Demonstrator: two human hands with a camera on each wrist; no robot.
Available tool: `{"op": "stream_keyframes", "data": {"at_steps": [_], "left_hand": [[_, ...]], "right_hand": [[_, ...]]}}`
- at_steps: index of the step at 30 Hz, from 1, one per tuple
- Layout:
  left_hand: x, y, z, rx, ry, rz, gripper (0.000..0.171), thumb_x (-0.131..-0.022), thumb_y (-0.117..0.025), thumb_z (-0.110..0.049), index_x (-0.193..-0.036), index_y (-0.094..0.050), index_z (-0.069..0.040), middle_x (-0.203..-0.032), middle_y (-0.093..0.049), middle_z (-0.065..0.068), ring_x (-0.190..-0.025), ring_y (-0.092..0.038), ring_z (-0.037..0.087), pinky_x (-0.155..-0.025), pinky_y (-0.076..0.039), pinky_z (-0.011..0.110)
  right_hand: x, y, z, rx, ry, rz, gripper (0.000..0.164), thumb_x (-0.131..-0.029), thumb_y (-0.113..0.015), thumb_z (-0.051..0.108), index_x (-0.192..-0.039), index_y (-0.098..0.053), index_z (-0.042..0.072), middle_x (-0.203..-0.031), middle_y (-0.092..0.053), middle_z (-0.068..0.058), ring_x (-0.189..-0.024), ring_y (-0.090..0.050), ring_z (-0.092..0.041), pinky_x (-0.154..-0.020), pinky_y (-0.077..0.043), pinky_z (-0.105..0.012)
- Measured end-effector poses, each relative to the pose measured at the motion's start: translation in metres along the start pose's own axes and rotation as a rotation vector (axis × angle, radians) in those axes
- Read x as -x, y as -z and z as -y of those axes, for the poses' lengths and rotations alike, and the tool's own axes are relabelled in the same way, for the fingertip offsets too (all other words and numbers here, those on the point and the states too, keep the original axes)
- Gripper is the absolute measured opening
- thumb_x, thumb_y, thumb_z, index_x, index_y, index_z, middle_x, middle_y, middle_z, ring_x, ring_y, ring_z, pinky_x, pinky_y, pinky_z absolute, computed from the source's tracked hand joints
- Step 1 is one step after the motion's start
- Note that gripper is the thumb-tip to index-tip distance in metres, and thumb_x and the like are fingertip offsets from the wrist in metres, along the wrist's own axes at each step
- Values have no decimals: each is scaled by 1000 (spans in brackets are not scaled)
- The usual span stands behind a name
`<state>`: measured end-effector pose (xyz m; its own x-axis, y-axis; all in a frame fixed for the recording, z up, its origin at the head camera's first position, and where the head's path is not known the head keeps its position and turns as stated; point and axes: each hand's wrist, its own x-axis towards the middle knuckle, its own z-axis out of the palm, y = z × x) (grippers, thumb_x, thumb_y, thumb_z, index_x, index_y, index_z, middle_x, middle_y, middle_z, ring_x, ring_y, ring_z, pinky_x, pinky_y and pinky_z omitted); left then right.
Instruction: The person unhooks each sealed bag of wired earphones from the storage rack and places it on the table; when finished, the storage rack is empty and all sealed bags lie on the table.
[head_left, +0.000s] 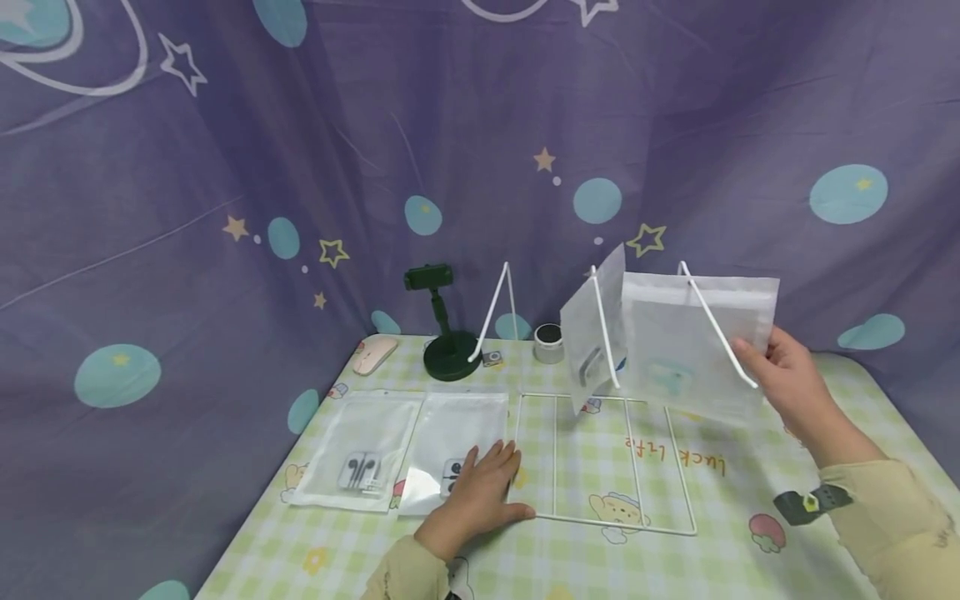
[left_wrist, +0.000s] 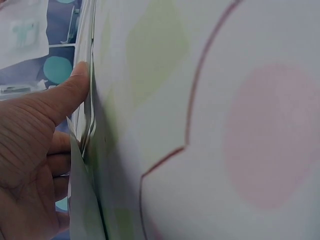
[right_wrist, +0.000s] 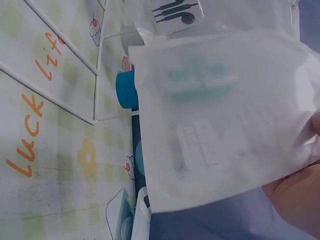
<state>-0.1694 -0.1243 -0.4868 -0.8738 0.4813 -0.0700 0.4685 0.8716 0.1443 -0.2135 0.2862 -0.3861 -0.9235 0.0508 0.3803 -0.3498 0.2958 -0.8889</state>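
Note:
In the head view my right hand [head_left: 797,387] pinches the right edge of a frosted zip bag [head_left: 697,329] hanging from the right prong of a white wire rack [head_left: 615,524]. A blurred teal item shows through the bag [right_wrist: 240,130] in the right wrist view. Another zip bag [head_left: 579,321], with earphones inside, hangs turned sideways on the middle prong. My left hand [head_left: 480,493] rests palm down, fingers stretched, over a flat bag [head_left: 468,425] of earphones, thumb at the rack's front left corner. A second bag [head_left: 330,467] of earphones lies further left.
At the back stand a dark green phone stand [head_left: 450,360] and a grey-and-white cylinder [head_left: 550,348]. A pink mouse [head_left: 375,356] lies at the back left. The rack's left prong bears no bag. A blue cap [right_wrist: 126,90] shows behind the bag in the right wrist view.

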Motion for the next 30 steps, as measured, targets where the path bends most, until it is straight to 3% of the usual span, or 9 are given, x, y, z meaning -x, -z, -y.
{"op": "stream_keyframes", "data": {"at_steps": [10,19,30], "left_hand": [[1,-1,2,3,-8,2,91,-68,-52,-68,-135,-36,-9,-142,-27,8,-131,-21,24,-102,-12,53],[1,-3,3,-13,-12,-13,90,-68,-52,-68,-135,-36,-9,-142,-28,8,-130,-22,24,-102,-13,53],[-1,1,2,-21,-13,-3,90,-69,-52,-67,-135,-36,-9,-142,-28,7,-131,-21,24,-102,-13,53]], "right_hand": [[12,6,6,-185,8,50,23,-90,-48,8,-113,-49,8,-92,-59,5,-77,-58,-3,-61,-47,-15],[30,14,18,-8,-28,96,25,-91,-46,10,-116,-45,9,-91,-59,5,-75,-61,-7,-56,-50,-25],[57,24,37,37,-6,155,29,-92,-43,5,-120,-42,4,-94,-59,-3,-75,-62,-13,-56,-50,-29]]}}
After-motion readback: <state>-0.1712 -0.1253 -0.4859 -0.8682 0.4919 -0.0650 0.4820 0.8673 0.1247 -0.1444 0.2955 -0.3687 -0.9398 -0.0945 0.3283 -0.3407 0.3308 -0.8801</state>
